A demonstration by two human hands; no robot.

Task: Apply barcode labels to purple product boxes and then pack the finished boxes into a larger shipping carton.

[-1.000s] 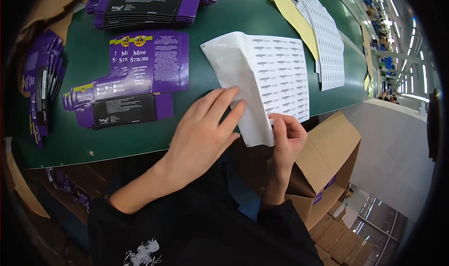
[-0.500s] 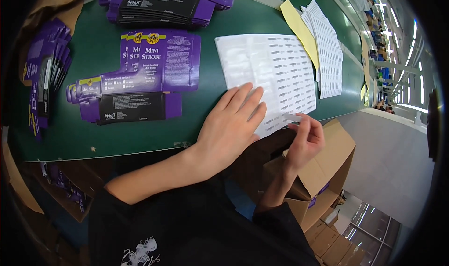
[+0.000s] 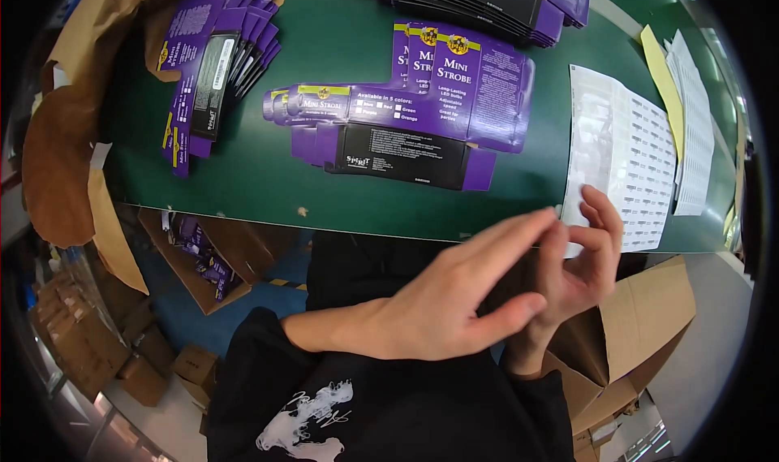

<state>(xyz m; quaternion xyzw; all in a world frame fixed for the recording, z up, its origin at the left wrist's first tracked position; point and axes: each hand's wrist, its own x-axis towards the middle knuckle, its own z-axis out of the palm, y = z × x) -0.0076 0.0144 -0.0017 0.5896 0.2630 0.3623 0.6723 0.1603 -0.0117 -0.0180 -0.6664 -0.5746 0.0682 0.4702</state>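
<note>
My left hand (image 3: 454, 295) is raised in front of the table edge, fingers stretched out together and thumb apart. Its fingertips meet those of my right hand (image 3: 586, 263), whose thumb and index finger are pinched; what is between them is hidden. Behind my right hand lies a label sheet (image 3: 641, 157), white with rows of small printed labels and a bare glossy strip along its left side. To the left, several flat purple and black cartons (image 3: 410, 149) lie fanned in an overlapping row.
More flat cartons are stacked at the back (image 3: 479, 3) and at the left (image 3: 213, 84) of the green table (image 3: 324, 194). Yellow paper (image 3: 661, 76) and other label sheets (image 3: 692, 129) lie far right. Open cardboard boxes stand below the edge, left (image 3: 243, 247) and right (image 3: 649, 320).
My left hand has lifted off the label sheet and come to my right hand, which held a white label strip earlier. The view has swung left.
</note>
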